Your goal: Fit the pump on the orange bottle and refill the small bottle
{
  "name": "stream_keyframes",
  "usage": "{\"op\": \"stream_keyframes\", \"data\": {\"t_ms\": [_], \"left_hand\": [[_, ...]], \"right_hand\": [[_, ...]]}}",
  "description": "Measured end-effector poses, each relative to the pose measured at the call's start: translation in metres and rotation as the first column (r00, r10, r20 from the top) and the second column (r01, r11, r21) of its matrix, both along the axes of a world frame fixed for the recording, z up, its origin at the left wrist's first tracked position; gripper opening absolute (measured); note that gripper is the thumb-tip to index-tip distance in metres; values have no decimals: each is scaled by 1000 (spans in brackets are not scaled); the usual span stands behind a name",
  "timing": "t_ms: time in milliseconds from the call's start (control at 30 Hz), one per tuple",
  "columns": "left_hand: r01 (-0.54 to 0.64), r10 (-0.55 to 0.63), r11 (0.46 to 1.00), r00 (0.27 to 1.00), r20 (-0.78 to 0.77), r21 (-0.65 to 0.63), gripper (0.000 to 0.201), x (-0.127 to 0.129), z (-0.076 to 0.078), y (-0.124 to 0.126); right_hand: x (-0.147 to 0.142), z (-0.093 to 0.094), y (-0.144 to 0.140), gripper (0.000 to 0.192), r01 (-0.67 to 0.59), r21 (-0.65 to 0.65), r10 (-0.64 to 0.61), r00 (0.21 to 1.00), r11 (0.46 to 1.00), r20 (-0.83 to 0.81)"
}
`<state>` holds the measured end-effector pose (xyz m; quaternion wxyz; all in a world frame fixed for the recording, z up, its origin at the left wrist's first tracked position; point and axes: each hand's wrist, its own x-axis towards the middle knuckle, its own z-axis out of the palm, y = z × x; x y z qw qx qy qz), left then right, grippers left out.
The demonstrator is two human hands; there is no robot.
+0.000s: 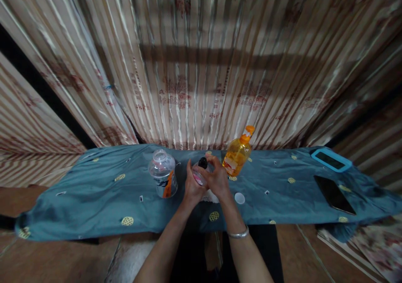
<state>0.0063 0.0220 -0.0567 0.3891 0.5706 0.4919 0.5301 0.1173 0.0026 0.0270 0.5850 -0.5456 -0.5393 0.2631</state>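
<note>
1. While both hands meet near the middle of the table [94, 199], they hold one small clear bottle [198, 177] with a pink part and a black top [202, 162].
2. The left hand [192, 187] is closed around the side of the small bottle, and the right hand [217, 178] grips it from the other side, with fingers bent over the black top.
3. A silver bracelet [238, 234] is on the right wrist.
4. An open clear jar [163, 173] stands just beside the left hand, toward the left end of the table.
5. An orange pump bottle [238, 153] stands near the back edge, just beside the right hand.
6. A small white cap [239, 198] lies on the blue cloth [292, 199] near the right wrist.
7. A black phone [334, 194] lies flat near the right end, and a device with a blue frame [331, 160] lies at the back right corner.
8. Striped curtains [194, 73] hang behind the table.
</note>
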Motion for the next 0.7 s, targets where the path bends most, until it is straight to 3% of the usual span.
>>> {"op": "stream_keyframes", "data": {"t_ms": [167, 267, 400, 500, 600, 700], "left_hand": [[5, -5, 1000, 1000, -14, 7, 133, 3, 4, 0], [2, -2, 1000, 1000, -13, 14, 133, 3, 3, 0], [15, -15, 1000, 1000, -22, 11, 138, 0, 4, -1], [44, -44, 999, 999, -28, 1, 140, -1, 6, -2], [36, -36, 999, 999, -10, 6, 138, 1, 5, -3], [17, -17, 1000, 1000, 7, 12, 137, 2, 2, -2]], "right_hand": [[5, -1, -3, 54, -84, 49, 83, 996, 995, 17], [4, 3, -2, 61, -45, 51, 43, 999, 998, 29], [-1, 5, -1, 48, 51, 40, -53, 998, 998, 32], [0, 4, -5, 39, -2, 49, 0, 999, 999, 41], [2, 5, -10, 50, -89, 57, 86, 995, 994, 58], [1, 9, -9, 62, -57, 40, 54, 996, 998, 71]]}}
